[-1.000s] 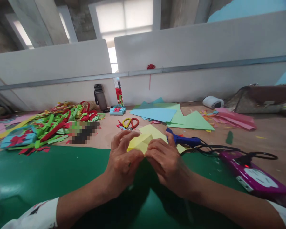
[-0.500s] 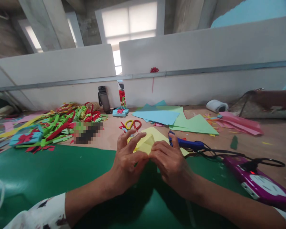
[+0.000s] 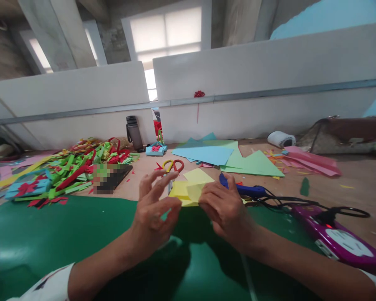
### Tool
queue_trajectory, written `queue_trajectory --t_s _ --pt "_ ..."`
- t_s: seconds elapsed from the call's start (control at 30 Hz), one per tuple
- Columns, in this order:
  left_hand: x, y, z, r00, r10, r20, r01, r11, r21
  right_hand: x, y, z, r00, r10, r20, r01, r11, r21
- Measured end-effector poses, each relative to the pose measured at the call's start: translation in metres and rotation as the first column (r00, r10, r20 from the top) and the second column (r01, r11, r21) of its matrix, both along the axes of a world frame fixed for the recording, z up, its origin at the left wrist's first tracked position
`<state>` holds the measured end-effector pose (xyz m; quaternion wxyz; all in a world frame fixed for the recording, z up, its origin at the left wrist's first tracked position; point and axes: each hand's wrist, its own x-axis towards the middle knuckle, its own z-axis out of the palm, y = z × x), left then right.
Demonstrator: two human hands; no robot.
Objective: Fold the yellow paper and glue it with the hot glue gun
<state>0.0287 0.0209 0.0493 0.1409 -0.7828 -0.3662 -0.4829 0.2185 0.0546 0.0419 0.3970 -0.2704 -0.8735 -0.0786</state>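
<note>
A folded piece of yellow paper is held up between my two hands over the front edge of the brown tabletop. My left hand pinches its left end between thumb and forefinger, the other fingers raised. On the other side, my right hand has closed fingers on a paler flap of the paper. Just behind lie scissors with a yellow and a red loop, their blades mostly hidden. A blue corded tool, like a glue gun, rests beyond my right hand.
A purple power strip with a plugged cord sits at right. Blue paper sheets and green sheets lie behind. Leftward are a heap of paper strips, a small blue paper bag and a dark bottle.
My left hand has moved left, away from my right hand, so more of the yellow paper shows between them. The whole view has shifted slightly.
</note>
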Motion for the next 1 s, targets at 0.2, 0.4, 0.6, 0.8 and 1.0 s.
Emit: queue_trajectory --t_s 0.2,0.4,0.6,0.8,1.0 --pt "-0.006 0.001 -0.003 0.997 0.013 -0.081 -0.016 0.999 -0.031 -0.002 -0.002 -0.001 0.999 0.009 -0.040 -0.011 0.999 -0.031" --pt "0.001 0.007 -0.022 0.978 -0.087 -0.188 0.071 0.993 -0.093 -0.001 -0.004 -0.006 0.999 0.041 0.015 -0.041 0.999 0.021" --pt "0.003 0.011 -0.025 0.987 -0.048 -0.156 0.032 0.994 -0.102 -0.001 -0.005 -0.007 0.996 0.011 0.087 -0.016 0.999 0.051" --pt "-0.004 0.019 -0.025 0.989 -0.014 -0.147 0.012 1.000 -0.015 0.011 0.006 0.010 0.977 -0.121 0.176 0.112 0.992 0.057" --pt "-0.007 0.028 -0.034 0.997 0.011 -0.081 -0.010 1.000 0.007 0.052 0.036 0.023 0.671 -0.486 0.559 0.589 0.808 -0.005"
